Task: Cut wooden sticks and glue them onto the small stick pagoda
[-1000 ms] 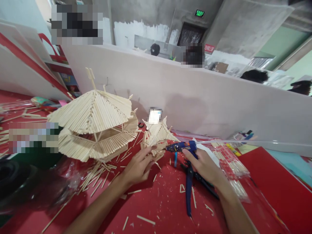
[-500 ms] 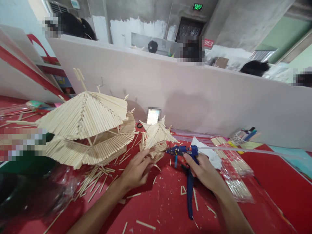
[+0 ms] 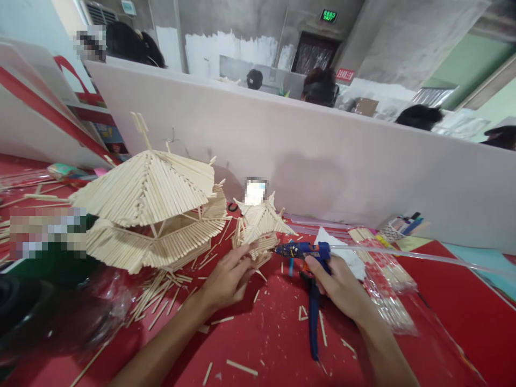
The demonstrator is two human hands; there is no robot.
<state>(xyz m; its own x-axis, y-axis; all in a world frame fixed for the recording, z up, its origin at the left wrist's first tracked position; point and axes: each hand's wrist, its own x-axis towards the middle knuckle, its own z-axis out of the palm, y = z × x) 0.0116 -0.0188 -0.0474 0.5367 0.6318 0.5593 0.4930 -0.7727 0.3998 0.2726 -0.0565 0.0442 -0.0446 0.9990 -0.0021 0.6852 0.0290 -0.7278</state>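
My right hand (image 3: 342, 282) is wrapped round a blue hot glue gun (image 3: 300, 249), whose nozzle points left at a small pavilion model (image 3: 261, 226) made of thin wooden sticks. A long clear glue stick (image 3: 387, 252) runs out of the gun's back. My left hand (image 3: 229, 277) has its fingers bent and closed on the near left edge of the small model; the fingertips are partly hidden against it. Below the gun, blue-handled pliers (image 3: 313, 322) lie on the red table. A larger two-roofed stick pavilion (image 3: 149, 188) stands to the left.
Loose sticks (image 3: 155, 301) and scraps litter the red tabletop (image 3: 278, 349). On the right are packs of sticks (image 3: 387, 285), a white tissue (image 3: 349, 255) and a pen holder (image 3: 393, 228). A pale partition (image 3: 314, 145) closes off the back, with people beyond it. A dark blurred object (image 3: 28, 312) is at lower left.
The view has shifted slightly, so the large pavilion sits a little further right. Both hands and the glue gun hold nearly the same place at the small model.
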